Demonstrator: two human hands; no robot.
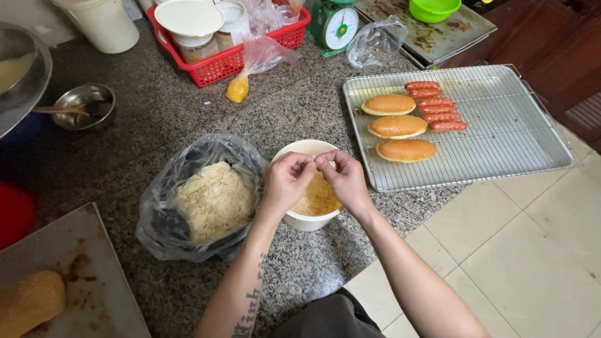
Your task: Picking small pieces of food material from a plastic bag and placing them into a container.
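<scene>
Both hands — left hand (285,183), right hand (343,181) — meet over the white bowl (305,150) of crumbs (316,199), fingertips pinching something small, unidentifiable. Advise working low over the bowl — spillage stays contained.

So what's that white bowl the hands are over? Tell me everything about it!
The white bowl is round, plain and looks like plastic. It stands upright near the edge of the speckled stone counter, holding pale yellow crumbs. The left hand and right hand hover over it, fingertips pinched together, hiding part of the rim. A dark plastic bag of lighter crumbs sits close on one side, and a metal tray with a wire rack on the other.
</scene>
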